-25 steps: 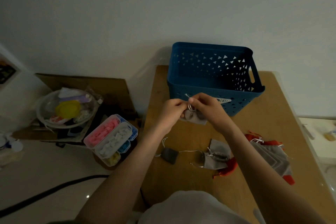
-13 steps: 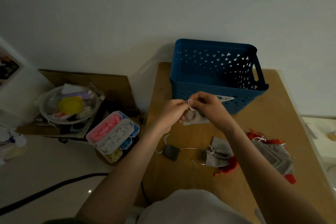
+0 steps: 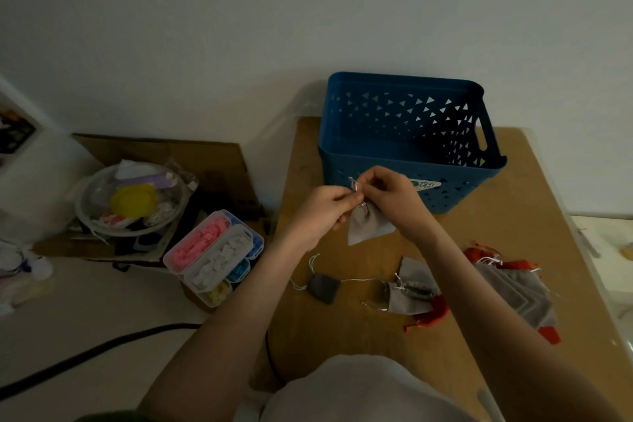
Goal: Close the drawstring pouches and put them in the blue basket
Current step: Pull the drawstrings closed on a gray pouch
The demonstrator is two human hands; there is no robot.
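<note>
A grey drawstring pouch (image 3: 364, 228) hangs between my hands just in front of the blue basket (image 3: 404, 161). My left hand (image 3: 320, 212) and my right hand (image 3: 394, 197) both pinch its white cords at the gathered neck. On the wooden table (image 3: 496, 240) lie a small dark pouch (image 3: 322, 287), another grey pouch (image 3: 411, 288) over an orange one (image 3: 432, 313), and a stack of grey and red pouches (image 3: 513, 288) at the right. The basket's inside looks dark; I cannot tell what is in it.
Left of the table, lower down, stands a clear compartment box (image 3: 214, 257) with pink, white, blue and yellow pieces. A clear bowl (image 3: 130, 199) of odds and ends sits on cardboard (image 3: 191, 161). A black cable (image 3: 102, 349) runs across the floor.
My hands have lifted slightly and pulled the cords up, so the grey pouch now hangs lower and more exposed below my fingers, its neck gathered.
</note>
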